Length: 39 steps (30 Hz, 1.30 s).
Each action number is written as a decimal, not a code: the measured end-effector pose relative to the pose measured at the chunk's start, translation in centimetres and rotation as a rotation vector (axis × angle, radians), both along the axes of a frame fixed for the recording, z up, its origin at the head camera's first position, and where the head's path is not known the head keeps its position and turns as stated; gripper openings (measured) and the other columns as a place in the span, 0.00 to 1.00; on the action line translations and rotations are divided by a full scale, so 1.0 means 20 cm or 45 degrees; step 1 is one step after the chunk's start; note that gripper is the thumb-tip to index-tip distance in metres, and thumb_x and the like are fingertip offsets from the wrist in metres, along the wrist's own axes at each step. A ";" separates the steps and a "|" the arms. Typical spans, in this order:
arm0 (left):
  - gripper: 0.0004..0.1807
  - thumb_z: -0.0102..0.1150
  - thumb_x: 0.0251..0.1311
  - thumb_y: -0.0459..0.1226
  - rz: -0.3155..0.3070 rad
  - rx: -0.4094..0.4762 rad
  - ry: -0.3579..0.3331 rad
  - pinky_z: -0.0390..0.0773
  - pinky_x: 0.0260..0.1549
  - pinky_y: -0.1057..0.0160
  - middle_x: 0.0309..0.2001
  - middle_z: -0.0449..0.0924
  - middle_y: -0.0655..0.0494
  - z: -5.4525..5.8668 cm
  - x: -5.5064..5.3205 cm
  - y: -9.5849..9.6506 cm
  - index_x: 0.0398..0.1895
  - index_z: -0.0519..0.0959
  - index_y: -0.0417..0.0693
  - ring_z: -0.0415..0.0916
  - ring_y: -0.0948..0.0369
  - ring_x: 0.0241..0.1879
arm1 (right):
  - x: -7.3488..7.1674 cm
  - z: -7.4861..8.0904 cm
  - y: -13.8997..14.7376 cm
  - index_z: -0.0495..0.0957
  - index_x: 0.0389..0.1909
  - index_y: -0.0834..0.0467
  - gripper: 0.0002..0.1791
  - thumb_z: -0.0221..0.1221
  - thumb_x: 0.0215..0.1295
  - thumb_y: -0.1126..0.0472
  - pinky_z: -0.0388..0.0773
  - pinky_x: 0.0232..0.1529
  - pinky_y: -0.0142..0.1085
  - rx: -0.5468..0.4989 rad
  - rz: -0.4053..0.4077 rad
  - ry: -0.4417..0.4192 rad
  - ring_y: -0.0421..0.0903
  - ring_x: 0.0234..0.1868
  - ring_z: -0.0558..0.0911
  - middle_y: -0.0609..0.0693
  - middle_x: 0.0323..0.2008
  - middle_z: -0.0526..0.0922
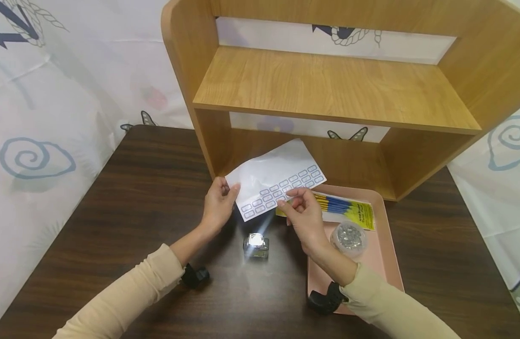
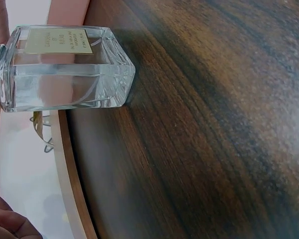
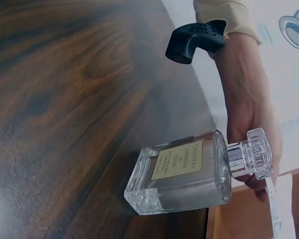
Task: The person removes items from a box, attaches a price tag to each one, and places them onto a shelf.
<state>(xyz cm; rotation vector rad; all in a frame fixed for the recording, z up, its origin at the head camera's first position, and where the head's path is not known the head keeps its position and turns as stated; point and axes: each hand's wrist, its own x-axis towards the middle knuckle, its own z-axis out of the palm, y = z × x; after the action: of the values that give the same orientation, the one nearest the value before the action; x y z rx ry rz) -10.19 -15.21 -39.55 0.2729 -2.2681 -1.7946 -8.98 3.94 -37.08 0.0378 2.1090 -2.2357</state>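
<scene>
A white sheet of stickers point(image 1: 268, 174), printed with rows of small blue-outlined labels along its lower edge, is held up over the table. My left hand point(image 1: 219, 202) grips its left edge, thumb on top. At the lower right edge, my right hand point(image 1: 305, 221) pinches the sheet with thumb and index finger among the labels; whether a label is lifted there I cannot tell. Below the sheet a clear glass perfume bottle point(image 1: 256, 246) stands upright on the table, touched by neither hand. Its pale gold label point(image 3: 178, 159) and faceted clear cap point(image 3: 258, 153) show in the right wrist view.
On the right lies a pink tray point(image 1: 389, 256), holding a round tub of silvery bits point(image 1: 349, 238) and a yellow-and-blue packet of paintbrushes point(image 1: 345, 209). A wooden shelf unit point(image 1: 336, 89) stands at the back of the dark wood table point(image 1: 158, 179). My right forearm crosses over the tray.
</scene>
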 end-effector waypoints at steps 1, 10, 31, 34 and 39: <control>0.08 0.54 0.63 0.32 -0.002 0.011 0.000 0.65 0.15 0.73 0.25 0.70 0.54 0.00 0.00 0.00 0.33 0.66 0.39 0.64 0.69 0.14 | 0.00 0.00 -0.01 0.71 0.42 0.66 0.14 0.61 0.55 0.75 0.65 0.17 0.26 0.022 0.022 0.022 0.37 0.18 0.66 0.48 0.25 0.64; 0.07 0.54 0.63 0.32 -0.017 0.010 -0.001 0.65 0.15 0.73 0.24 0.70 0.52 0.02 0.01 0.01 0.34 0.66 0.39 0.64 0.70 0.13 | -0.05 -0.01 -0.04 0.78 0.36 0.63 0.11 0.67 0.51 0.70 0.61 0.20 0.24 0.440 0.108 0.297 0.38 0.20 0.66 0.50 0.23 0.69; 0.08 0.55 0.63 0.33 -0.015 -0.149 0.058 0.68 0.17 0.73 0.29 0.75 0.46 0.03 0.03 0.03 0.33 0.67 0.39 0.72 0.66 0.21 | -0.09 0.00 -0.05 0.78 0.33 0.56 0.09 0.67 0.53 0.63 0.63 0.24 0.30 0.839 0.170 0.460 0.41 0.22 0.70 0.48 0.23 0.77; 0.08 0.55 0.63 0.33 -0.025 -0.142 0.047 0.68 0.17 0.73 0.28 0.74 0.46 0.03 0.03 0.03 0.33 0.67 0.39 0.71 0.68 0.18 | -0.09 0.00 -0.05 0.78 0.32 0.57 0.08 0.67 0.53 0.63 0.64 0.24 0.30 0.840 0.168 0.466 0.41 0.22 0.70 0.48 0.23 0.77; 0.08 0.55 0.63 0.33 -0.024 -0.143 0.041 0.67 0.16 0.73 0.28 0.74 0.47 0.03 0.03 0.02 0.33 0.67 0.39 0.74 0.58 0.19 | -0.09 -0.02 -0.05 0.79 0.30 0.57 0.05 0.66 0.55 0.64 0.66 0.25 0.29 0.824 0.155 0.534 0.41 0.24 0.72 0.48 0.23 0.78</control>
<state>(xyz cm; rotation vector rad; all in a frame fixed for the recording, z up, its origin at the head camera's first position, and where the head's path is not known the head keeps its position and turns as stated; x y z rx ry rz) -9.55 -14.76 -38.99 0.2016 -2.3456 -1.6610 -10.77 2.88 -37.41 -0.5499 2.8645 -1.5016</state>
